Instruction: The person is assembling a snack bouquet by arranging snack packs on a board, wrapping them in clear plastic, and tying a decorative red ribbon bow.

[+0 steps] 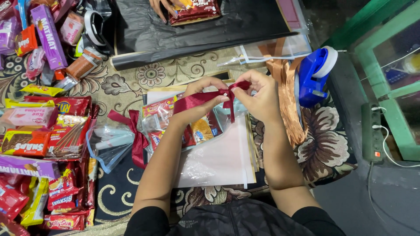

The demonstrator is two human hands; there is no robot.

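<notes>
Here the dark red ribbon (199,99) runs nearly level between the two hands, its long axis left to right, with a slight rise toward the right end. The left hand (204,94) wraps over the broad middle of the band, its grip closed on it with the fingers curled across the top. The right hand (258,98) pinches the ribbon's right end between thumb and fingertips, so its grip is closed on the ribbon too, and a short tail hangs down from that pinch. The two hands almost touch at the knot point, which lies just left of the right hand's fingertips and is nearer to that hand than to the left palm. The ribbon sits above a clear bag of snacks (197,126), which rests on a white sheet (223,161) on the patterned carpet (153,74). Left of the bag lies a second bag already tied with a red bow (135,131). A blue tape dispenser (316,74) stands to the right, beside orange ribbon (288,96). Another person's hand (164,6) rests on a packet at the top.
</notes>
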